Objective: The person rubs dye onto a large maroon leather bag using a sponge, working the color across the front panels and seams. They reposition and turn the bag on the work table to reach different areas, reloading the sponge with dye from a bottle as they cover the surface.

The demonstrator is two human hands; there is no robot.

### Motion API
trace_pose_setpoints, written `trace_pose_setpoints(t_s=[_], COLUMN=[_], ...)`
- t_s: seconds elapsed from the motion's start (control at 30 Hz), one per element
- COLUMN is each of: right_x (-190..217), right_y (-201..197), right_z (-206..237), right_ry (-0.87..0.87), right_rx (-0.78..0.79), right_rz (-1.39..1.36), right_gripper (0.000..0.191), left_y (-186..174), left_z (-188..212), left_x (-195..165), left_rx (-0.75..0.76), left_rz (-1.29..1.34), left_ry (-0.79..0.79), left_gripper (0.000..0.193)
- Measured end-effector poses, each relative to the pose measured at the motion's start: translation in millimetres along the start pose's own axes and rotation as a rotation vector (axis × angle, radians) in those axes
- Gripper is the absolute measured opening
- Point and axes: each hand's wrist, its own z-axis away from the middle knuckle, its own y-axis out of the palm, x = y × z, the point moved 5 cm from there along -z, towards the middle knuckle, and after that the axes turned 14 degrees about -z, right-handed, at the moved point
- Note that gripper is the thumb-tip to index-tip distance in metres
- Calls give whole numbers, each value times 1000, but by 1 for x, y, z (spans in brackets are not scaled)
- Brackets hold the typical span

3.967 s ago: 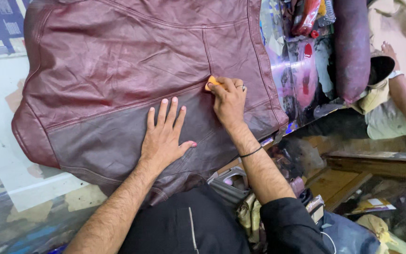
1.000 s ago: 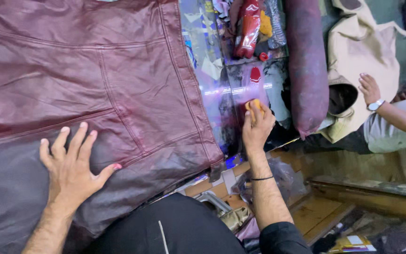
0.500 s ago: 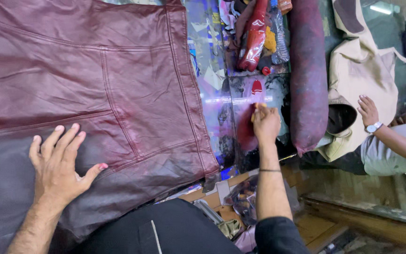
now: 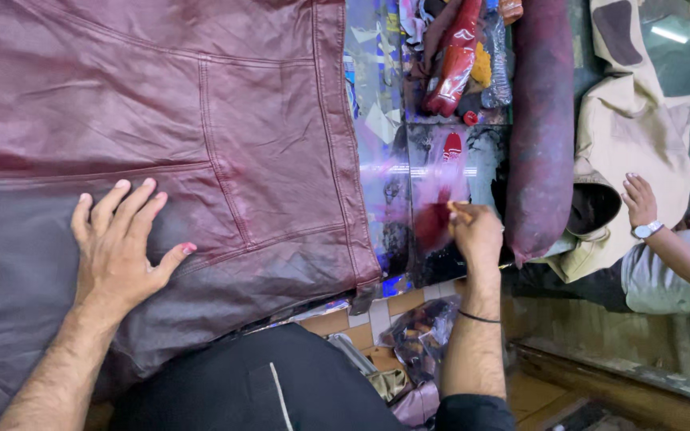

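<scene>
A large maroon leather piece [image 4: 161,120] with stitched seams covers the left of the glass table. My left hand [image 4: 117,243] lies flat on its lower part, fingers spread. My right hand [image 4: 473,235] is off the leather, over the glass table top [image 4: 409,160], pinching a small orange-yellow thing between its fingertips. Right beside those fingers sits a dark red smear or pad [image 4: 433,223], blurred. A black band circles my right wrist.
A long maroon roll [image 4: 541,128] lies right of my right hand. Red bottles and packets [image 4: 461,56] crowd the table's far part. Another person's hand with a watch [image 4: 640,203] rests on a beige garment [image 4: 632,136] at right. Below the table edge are tiles and bags.
My right hand left the leather's edge, moved right onto the glass, and now sits by the red smear. My left hand slid left along the leather and stays flat.
</scene>
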Motion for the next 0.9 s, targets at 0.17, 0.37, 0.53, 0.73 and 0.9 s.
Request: trace_pose_setpoints(t_s=[0.17,0.37,0.53,0.73,0.9], right_x=[8,-6,7,108,285], right_y=[10,25,26,30,89], right_z=[4,30,45,106,201], right_ry=[-322,-175,-158,112,219], right_rx=[16,-44,-92,-139,256], right_rz=[-18,-184,-45,-1648,-1999], right_gripper=[26,29,34,36,50], left_y=[0,-1,-14,-53,-61], left_z=[4,5,7,24,30], left_x=[4,28,51,90,105], left_rx=[-38,-19,167,267,239], left_rz=[55,348,407,-82,-118], left_ry=[25,1,129,365,395], left_gripper=[54,50,53,72,76])
